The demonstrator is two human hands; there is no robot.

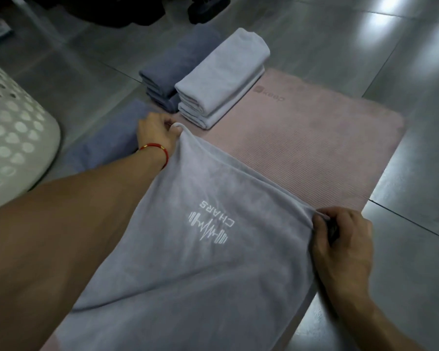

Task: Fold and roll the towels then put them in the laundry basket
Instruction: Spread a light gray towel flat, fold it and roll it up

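- Underfoot, the glossy grey tiled floor (pixel 403 79) ran to every edge, catching pale glare at the upper right.
- The pink ribbed rectangular exercise mat (pixel 314 148) lay on it, finely ridged, with a faint printed mark near its far end; its near part was hidden under cloth.
- The soft light-grey fleecy towel with a white barbell logo (pixel 200 262) was spread over the mat's near half, its far edge lifted and drawn taut between both hands, its near end cut off by the lower border.
- The white plastic laundry basket with round perforations (pixel 13 138) stood at the left, cropped by the border, well apart from the held towel.
- The stack of folded white towels (pixel 221 82) sat on the mat's far left corner, just beside the stack of folded blue-grey towels (pixel 173 69) on the tiles.
- A loose blue-grey towel (pixel 107 143) lay blurred on the floor, partly behind the left wrist.
- The left hand (pixel 157 135) pinched the towel's far left corner, fingers curled; a red cord bracelet (pixel 157 149) circled the wrist.
- The right hand (pixel 340 239) gripped the far right corner, fingers bunched round the cloth.
- Dark shapes (pixel 127 8) at the top were too dim to identify.
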